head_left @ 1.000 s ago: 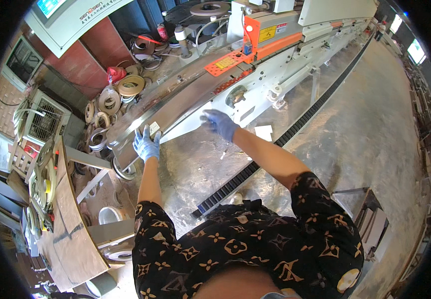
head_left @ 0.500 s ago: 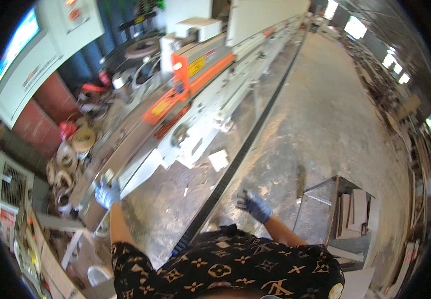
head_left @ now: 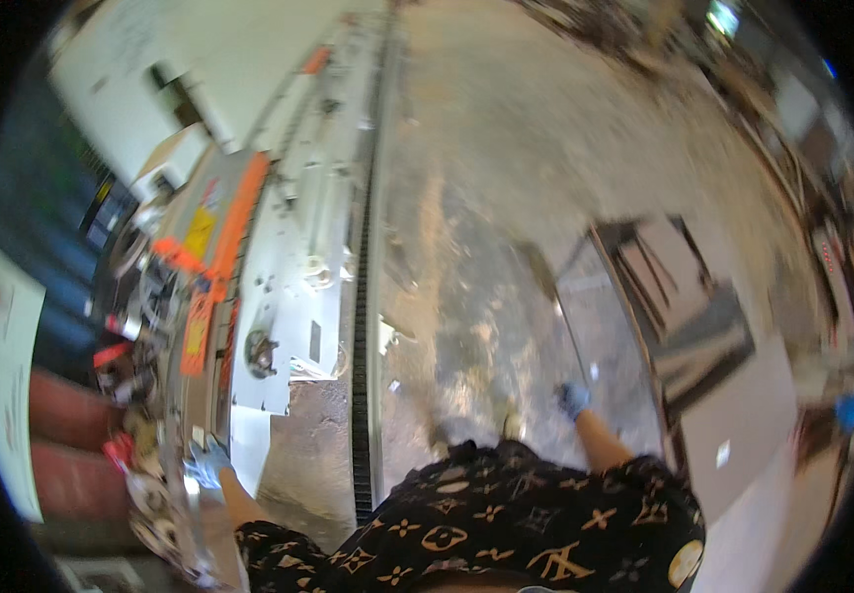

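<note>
My left hand (head_left: 209, 465), in a grey-blue work glove, rests at the near end of the long machine (head_left: 261, 296), by its brown rail. Its fingers are stretched out, and I see nothing held in them. My right hand (head_left: 573, 398), gloved alike, hangs over the concrete floor to the right. Its fingers are small and blurred, so their pose is unclear. Nearest to it stands a dark-edged frame or cart (head_left: 634, 361) with brown boards (head_left: 659, 272) inside.
A black slotted track (head_left: 361, 395) runs along the floor beside the machine. Reels and rolls (head_left: 145, 494) lie left of it, near a white control cabinet (head_left: 10, 385). A pale flat board (head_left: 743, 415) lies at right. Stacked offcuts (head_left: 792, 198) line the right side.
My view has turned right, so the machine sits further left and the boards look closer. My left hand stays at the machine's end; my right hand has moved toward the boards.
</note>
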`<state>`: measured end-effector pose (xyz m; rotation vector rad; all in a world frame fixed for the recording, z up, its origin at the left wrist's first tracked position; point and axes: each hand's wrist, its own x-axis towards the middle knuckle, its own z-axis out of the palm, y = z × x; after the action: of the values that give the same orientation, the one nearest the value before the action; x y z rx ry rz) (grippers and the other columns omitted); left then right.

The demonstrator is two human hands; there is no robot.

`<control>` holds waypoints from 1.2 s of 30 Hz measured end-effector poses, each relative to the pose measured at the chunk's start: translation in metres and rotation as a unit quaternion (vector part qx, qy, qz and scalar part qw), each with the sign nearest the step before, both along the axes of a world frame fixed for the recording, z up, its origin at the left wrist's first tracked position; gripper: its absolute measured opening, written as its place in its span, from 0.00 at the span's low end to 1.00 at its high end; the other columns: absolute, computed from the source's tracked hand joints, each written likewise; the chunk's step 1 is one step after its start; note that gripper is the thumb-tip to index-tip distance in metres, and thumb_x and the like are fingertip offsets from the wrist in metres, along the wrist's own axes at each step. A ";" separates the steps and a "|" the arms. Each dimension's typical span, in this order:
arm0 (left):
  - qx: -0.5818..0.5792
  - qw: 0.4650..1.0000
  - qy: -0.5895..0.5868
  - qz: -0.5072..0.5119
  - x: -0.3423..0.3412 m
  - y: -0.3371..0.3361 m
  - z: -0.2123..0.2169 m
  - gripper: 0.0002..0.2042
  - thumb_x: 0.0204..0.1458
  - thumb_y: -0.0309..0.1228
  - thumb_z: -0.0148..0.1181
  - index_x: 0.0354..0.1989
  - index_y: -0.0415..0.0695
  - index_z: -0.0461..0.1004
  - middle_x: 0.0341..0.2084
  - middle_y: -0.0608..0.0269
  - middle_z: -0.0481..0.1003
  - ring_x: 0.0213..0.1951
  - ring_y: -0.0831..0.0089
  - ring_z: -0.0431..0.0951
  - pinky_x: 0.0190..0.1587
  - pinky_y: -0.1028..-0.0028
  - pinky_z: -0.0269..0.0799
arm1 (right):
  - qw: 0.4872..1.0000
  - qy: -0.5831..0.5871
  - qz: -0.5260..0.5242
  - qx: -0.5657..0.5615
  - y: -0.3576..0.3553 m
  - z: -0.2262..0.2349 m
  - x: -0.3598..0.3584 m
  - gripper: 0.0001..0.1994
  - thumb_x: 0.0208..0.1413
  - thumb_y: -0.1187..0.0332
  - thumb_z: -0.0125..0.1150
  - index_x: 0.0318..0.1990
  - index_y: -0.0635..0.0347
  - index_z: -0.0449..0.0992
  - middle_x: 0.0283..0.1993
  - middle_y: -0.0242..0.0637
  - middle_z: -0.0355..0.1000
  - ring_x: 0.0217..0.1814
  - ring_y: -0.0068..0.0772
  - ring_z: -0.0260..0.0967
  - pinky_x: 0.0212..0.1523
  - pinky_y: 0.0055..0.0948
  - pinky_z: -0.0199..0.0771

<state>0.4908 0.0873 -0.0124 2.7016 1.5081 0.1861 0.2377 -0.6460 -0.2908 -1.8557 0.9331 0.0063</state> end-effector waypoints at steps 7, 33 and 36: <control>0.152 0.917 -0.228 -0.289 0.014 -0.095 -0.041 0.29 0.51 0.54 0.50 0.58 0.50 0.62 0.61 0.50 0.54 0.60 0.54 0.56 0.59 0.61 0.56 | 0.802 -0.039 -0.583 0.124 -0.072 0.059 -0.041 0.26 0.43 0.59 0.65 0.48 0.66 0.69 0.45 0.45 0.71 0.45 0.41 0.69 0.45 0.35 0.68; -0.174 0.747 -0.187 -0.614 -0.047 -0.443 -0.027 0.25 0.52 0.40 0.56 0.56 0.39 0.63 0.57 0.53 0.61 0.59 0.57 0.59 0.62 0.63 0.49 | 0.770 0.173 -0.596 -0.149 -0.218 0.141 -0.089 0.45 0.37 0.51 0.67 0.63 0.55 0.51 0.66 0.47 0.49 0.66 0.45 0.49 0.62 0.39 0.53; -0.130 0.685 -0.190 -0.691 -0.039 -0.462 -0.031 0.25 0.52 0.38 0.56 0.55 0.36 0.63 0.57 0.46 0.59 0.59 0.55 0.57 0.61 0.60 0.51 | 0.803 0.208 -0.545 -0.122 -0.246 0.116 -0.110 0.54 0.32 0.47 0.71 0.66 0.55 0.44 0.68 0.47 0.43 0.70 0.44 0.40 0.66 0.36 0.48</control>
<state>0.4520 -0.3743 -0.0438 2.4871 -0.7175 0.3489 0.1274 -0.8916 -0.1744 -1.2850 2.2958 -0.4444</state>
